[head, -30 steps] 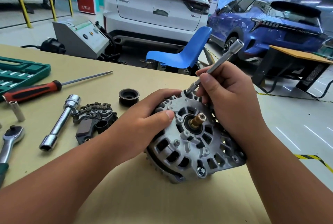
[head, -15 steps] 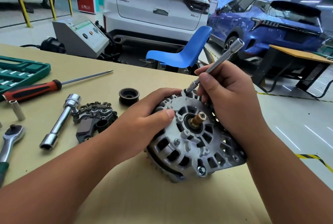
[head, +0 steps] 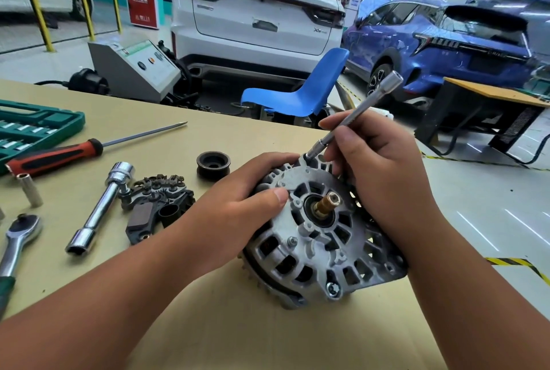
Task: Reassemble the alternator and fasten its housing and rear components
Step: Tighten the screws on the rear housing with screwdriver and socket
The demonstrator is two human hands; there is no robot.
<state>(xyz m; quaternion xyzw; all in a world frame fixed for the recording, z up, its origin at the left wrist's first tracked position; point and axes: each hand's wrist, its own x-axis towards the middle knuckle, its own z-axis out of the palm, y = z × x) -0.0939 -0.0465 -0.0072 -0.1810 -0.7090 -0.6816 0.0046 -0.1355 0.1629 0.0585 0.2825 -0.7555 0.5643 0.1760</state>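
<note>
The left hand point(head: 238, 209) gripped the alternator point(head: 324, 238); the right hand point(head: 378, 161) pinched a socket extension bar point(head: 354, 116) at its upper bolt.

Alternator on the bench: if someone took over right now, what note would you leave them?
Left hand grips the alternator at its left side, steadying it on the table.
Right hand holds a long socket extension, tip at the housing's top edge, likely over a bolt.
Done: housing halves together, lower bolt in place.
Left: tighten the top fastener, then fit the rectifier assembly and pulley, both lying on the table to the left.
</note>
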